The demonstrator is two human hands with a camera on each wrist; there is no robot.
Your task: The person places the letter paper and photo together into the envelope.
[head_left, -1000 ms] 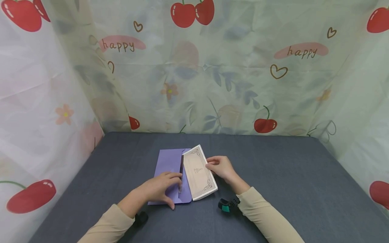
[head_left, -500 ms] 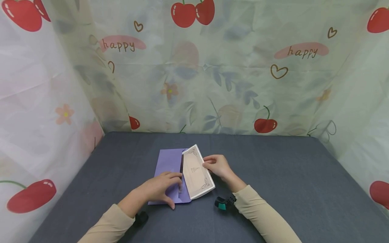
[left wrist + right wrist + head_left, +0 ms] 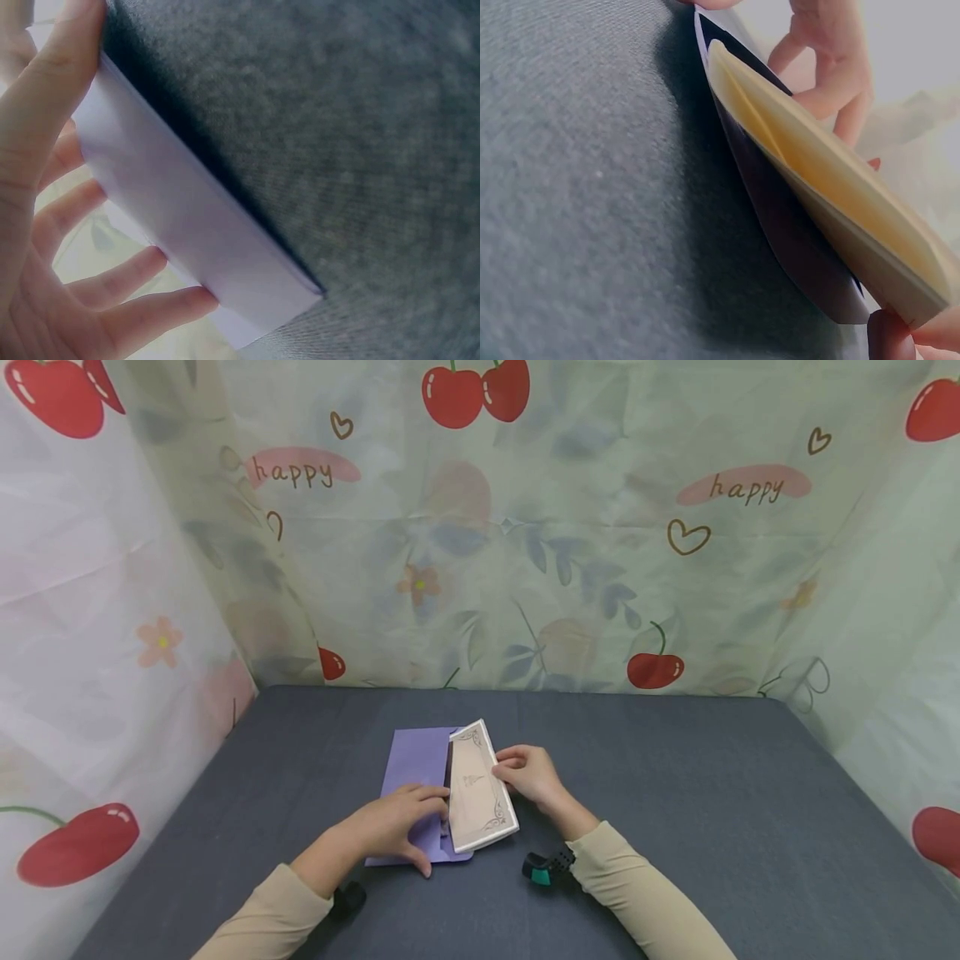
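Observation:
A purple envelope (image 3: 416, 758) lies on the table, its mouth facing right. My left hand (image 3: 390, 821) grips the envelope near its mouth, with the thumb at the near edge and bent fingers on the upper layer. In the left wrist view those fingertips rest along the pale-looking envelope (image 3: 172, 191). My right hand (image 3: 531, 774) pinches a folded cream card (image 3: 476, 797) by its right edge. White-bordered and printed with corner scrolls, the card stands tilted, its left edge at the mouth. From the right wrist, the card (image 3: 874, 274) shows slightly parted leaves, one end inside the envelope (image 3: 761, 206).
Dark grey cloth covers the table (image 3: 675, 802). A white curtain (image 3: 570, 468) with cherries and "happy" lettering hangs behind and at both sides. Black wrist-worn devices show below the sleeves, the right device (image 3: 542, 868) with a green patch.
My right hand has moved left with the card, bringing it further over the envelope's mouth and turning it a little more upright. My left hand and the envelope have stayed put.

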